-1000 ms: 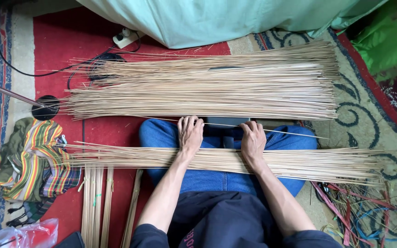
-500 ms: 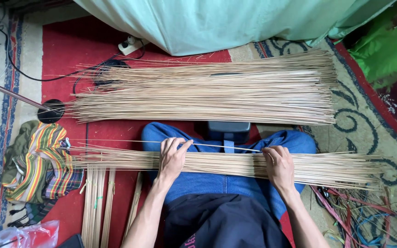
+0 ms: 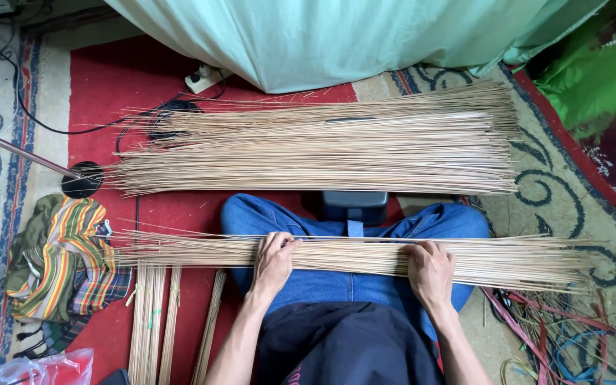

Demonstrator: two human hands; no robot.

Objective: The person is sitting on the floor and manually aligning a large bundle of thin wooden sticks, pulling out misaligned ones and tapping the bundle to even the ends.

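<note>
Head view, looking straight down on crossed legs in blue jeans (image 3: pixel 308 221). Across the lap, in the lower middle of the frame, a long flat bundle of thin sticks (image 3: pixel 507 258), reaching from left edge area to right. Left hand (image 3: pixel 274 258) palm down on the bundle, fingers spread a little and lightly curled over the far edge, not closed into a fist. Right hand (image 3: pixel 430 269) also palm down, flat on the sticks, fingers loosely together, pressing and not clasping. Both forearms rising from the bottom edge, angled slightly outward. Higher in the frame, a bigger pile of sticks (image 3: pixel 322 146) on the red carpet (image 3: pixel 108 78). At left, a striped cloth (image 3: pixel 65 257).
</note>
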